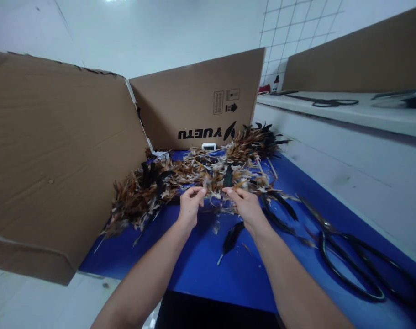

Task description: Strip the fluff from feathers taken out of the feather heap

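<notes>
Brown, white and black feathers (135, 194) lie heaped across a blue table. My left hand (191, 205) is closed in a pinch in front of the pile, with fluffy pale bits at its fingertips. To its right, my right hand (244, 205) pinches the lower end of a dark feather (228, 176) that points up and away. The two hands are a short gap apart. Another black feather (232, 237) lies on the table between my forearms, and more dark feathers (285, 205) lie right of my right hand.
Large black-handled scissors (326, 226) lie on the blue table (218, 278) at the right. Cardboard walls (194, 103) stand behind and at the left. A small white device (208, 146) sits behind the feathers. Smaller scissors (326, 101) rest on a white ledge (375, 115).
</notes>
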The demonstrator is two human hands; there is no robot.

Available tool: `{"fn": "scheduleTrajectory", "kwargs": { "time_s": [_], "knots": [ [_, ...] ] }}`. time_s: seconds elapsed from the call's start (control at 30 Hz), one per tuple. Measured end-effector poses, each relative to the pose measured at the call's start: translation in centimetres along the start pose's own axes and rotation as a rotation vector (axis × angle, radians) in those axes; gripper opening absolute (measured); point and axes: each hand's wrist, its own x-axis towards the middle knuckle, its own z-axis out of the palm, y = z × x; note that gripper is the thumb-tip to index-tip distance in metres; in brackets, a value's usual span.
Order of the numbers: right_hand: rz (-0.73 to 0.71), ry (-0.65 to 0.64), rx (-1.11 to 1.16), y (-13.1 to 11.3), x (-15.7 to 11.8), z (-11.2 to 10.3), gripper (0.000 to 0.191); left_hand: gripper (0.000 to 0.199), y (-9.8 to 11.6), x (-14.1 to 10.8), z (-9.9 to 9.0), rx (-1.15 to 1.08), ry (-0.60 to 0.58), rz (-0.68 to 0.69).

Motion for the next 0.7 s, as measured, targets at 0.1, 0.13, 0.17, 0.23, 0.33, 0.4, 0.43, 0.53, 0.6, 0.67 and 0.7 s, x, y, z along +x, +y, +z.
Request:
{"fn": "scheduleTrajectory", "kwargs": {
  "time_s": [0.1, 0.13, 0.17, 0.23, 0.33, 0.4, 0.43, 0.53, 0.6, 0.67, 0.7],
  "knots": [
    [-0.041, -0.030, -0.053, 0.1, -0.1, 0.1, 0.036, 0.027, 0.0, -0.7, 0.4, -0.026, -0.138, -0.055],
    [-0.038, -0.045, -0.042, 0.2, -0.1, 0.2, 0.035, 0.028, 0.0, -0.9, 0.6, -0.029, -0.203, -0.080],
    [-0.031, -0.061, -0.023, 0.3, -0.1, 0.3, 0.035, 0.028, -0.1, -1.2, 0.7, -0.033, -0.265, -0.107],
    [-0.010, -0.085, 0.024, 0.4, -0.2, 0.4, 0.034, 0.031, -0.2, -1.7, 0.9, -0.038, -0.365, -0.178],
    [0.005, -0.088, 0.074, 0.4, -0.2, 0.5, 0.035, 0.034, -0.4, -1.9, 0.9, -0.033, -0.439, -0.288],
    [-0.005, -0.063, 0.102, 0.3, 0.0, 0.3, 0.036, 0.036, -0.4, -1.8, 0.8, -0.039, -0.438, -0.310],
    [-0.009, -0.040, 0.121, 0.2, 0.1, 0.2, 0.036, 0.036, -0.4, -1.7, 0.7, -0.046, -0.423, -0.305],
    [0.003, 0.082, 0.204, -0.1, 0.5, -0.4, 0.034, 0.036, -0.2, -1.3, 0.5, -0.051, -0.364, -0.274],
    [0.015, 0.171, 0.261, -0.3, 0.9, -0.7, 0.032, 0.035, -0.1, -1.1, 0.4, -0.040, -0.332, -0.257],
    [0.017, 0.245, 0.307, -0.4, 1.1, -1.1, 0.031, 0.034, -0.1, -1.1, 0.3, -0.027, -0.318, -0.244],
    [0.016, 0.272, 0.324, -0.5, 1.2, -1.3, 0.030, 0.033, -0.1, -1.0, 0.2, -0.021, -0.316, -0.238]
  ]
}}
